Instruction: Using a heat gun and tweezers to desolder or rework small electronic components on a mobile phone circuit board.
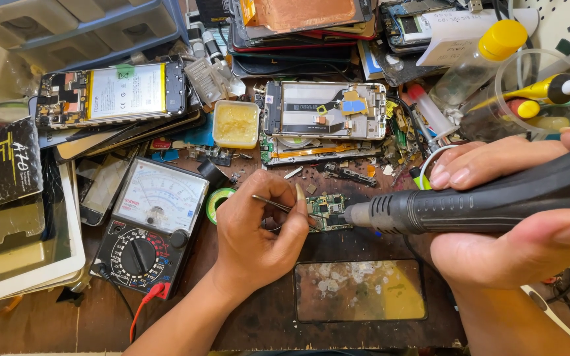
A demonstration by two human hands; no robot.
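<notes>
Mid-rework: left hand closed on tweezers touching circuit board; right hand wrapped around hot-air tool, nozzle just beside board. Nothing lifted yet.

Bright, even, warm overhead light; soft short shadows under the left hand and the analog multimeter. Mild glare on the glass panel. Sharp at centre; slight softness and wide-angle stretch toward the right hand and corners.
</notes>
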